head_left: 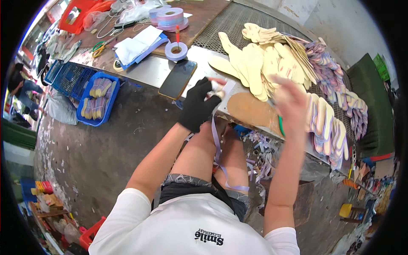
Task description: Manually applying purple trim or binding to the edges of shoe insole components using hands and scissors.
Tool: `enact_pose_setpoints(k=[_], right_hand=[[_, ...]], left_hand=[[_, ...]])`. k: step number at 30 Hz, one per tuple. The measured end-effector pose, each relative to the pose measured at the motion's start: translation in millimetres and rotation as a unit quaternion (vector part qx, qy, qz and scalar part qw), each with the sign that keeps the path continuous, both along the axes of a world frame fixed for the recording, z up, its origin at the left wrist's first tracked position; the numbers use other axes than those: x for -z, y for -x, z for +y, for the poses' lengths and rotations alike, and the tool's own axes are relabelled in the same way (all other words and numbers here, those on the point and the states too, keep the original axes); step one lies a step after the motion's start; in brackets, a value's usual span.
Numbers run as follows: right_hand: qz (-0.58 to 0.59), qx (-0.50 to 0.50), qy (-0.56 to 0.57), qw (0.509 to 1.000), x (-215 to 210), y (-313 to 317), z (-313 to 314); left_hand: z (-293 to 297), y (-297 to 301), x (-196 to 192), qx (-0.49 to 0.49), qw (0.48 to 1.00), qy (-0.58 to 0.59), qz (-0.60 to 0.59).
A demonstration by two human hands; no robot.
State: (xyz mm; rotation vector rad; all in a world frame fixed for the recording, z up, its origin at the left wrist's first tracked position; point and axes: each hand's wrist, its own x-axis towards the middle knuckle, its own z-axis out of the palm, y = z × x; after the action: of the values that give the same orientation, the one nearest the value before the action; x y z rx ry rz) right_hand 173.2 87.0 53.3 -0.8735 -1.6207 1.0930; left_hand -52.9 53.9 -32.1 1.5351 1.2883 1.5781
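My left hand (196, 106), in a black fingerless glove, is closed at the table's front edge. Its fingers pinch a lilac ribbon (217, 142), whose long tail hangs down between my legs. Motion smears my bare right hand (292, 102), raised over the table beside a heap of cream insoles (255, 68); its fingers cannot be made out. Between the hands, a worn brown oval pad (248, 109) lies on the metal edge. To the right stand bundles of insoles with lilac edging (325, 123). A dark phone (178, 79) lies left of my gloved hand.
Behind the phone are a ribbon roll (173, 55) with a red pen in it, white papers (138, 44) and stacked ribbon rolls (170, 18). Scissors (98, 50) lie farther left. A blue basket (113, 102) of insoles stands left. Ribbon scraps (265, 159) litter the floor; another person (25, 89) is far left.
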Motion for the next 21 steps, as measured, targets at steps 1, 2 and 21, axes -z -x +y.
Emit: enact_pose_setpoints(k=[1, 2, 21], right_hand=[[-0.220, 0.076, 0.046, 0.971, 35.2, 5.4, 29.1], [-0.315, 0.138, -0.072, 0.936, 72.2, 10.5, 45.8], [-0.371, 0.245, -0.139, 0.885, 108.4, 13.1, 130.9]], left_hand=[[18.3, -0.3, 4.5, -0.014, 0.998, -0.044, 0.034], [38.3, -3.8, 14.9, -0.013, 0.995, -0.061, 0.072], [114.1, -34.3, 51.1, -0.012, 0.924, -0.025, 0.382]])
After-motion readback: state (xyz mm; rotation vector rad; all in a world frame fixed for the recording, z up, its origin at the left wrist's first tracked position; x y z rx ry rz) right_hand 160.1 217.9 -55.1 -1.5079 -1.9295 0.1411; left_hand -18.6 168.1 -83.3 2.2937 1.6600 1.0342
